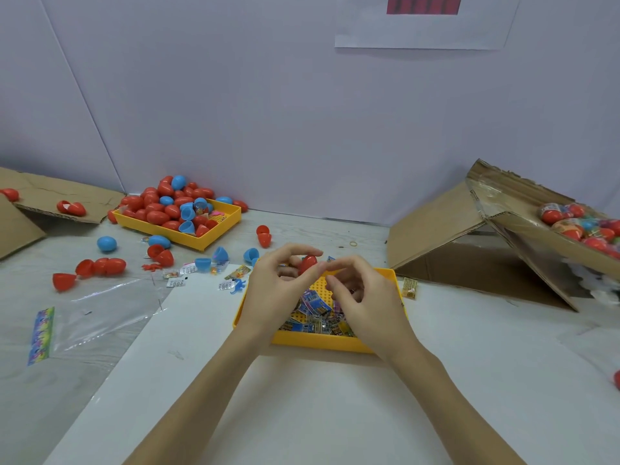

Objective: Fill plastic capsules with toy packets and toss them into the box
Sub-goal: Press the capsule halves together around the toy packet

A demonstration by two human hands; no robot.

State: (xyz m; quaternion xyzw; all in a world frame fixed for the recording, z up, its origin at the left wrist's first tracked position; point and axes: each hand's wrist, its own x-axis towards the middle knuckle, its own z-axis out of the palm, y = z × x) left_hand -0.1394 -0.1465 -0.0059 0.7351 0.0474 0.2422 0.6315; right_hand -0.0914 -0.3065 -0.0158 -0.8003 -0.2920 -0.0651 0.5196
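Both hands hover over a shallow yellow plastic tray (394, 275) at the middle of the pale surface (302, 414). The left hand (273, 286) has its grip closed around a red plastic egg-shaped capsule (308, 263), pinched between curled fingers and thumb above the tray's far edge. The right hand (364, 297) sits just beside it, fingers curled with their tips near the capsule; I cannot tell whether its grip holds anything.

The tray under the hands holds a heap of small printed toy packets (317, 313) in blue, yellow and striped wrappers, with part of its dotted floor bare.

A second yellow plastic tray (218, 236) stands further back on the left, piled high with red and blue capsule halves and whole capsules (161, 209). More loose capsules (100, 266) and a few stray packets (176, 282) lie scattered between the two trays.

On the right, a tilted brown cardboard box (523, 209) with its flap hanging down holds filled capsules (580, 226) in red, blue and mixed colours. A clear plastic bag (100, 313) lies flat at the left.
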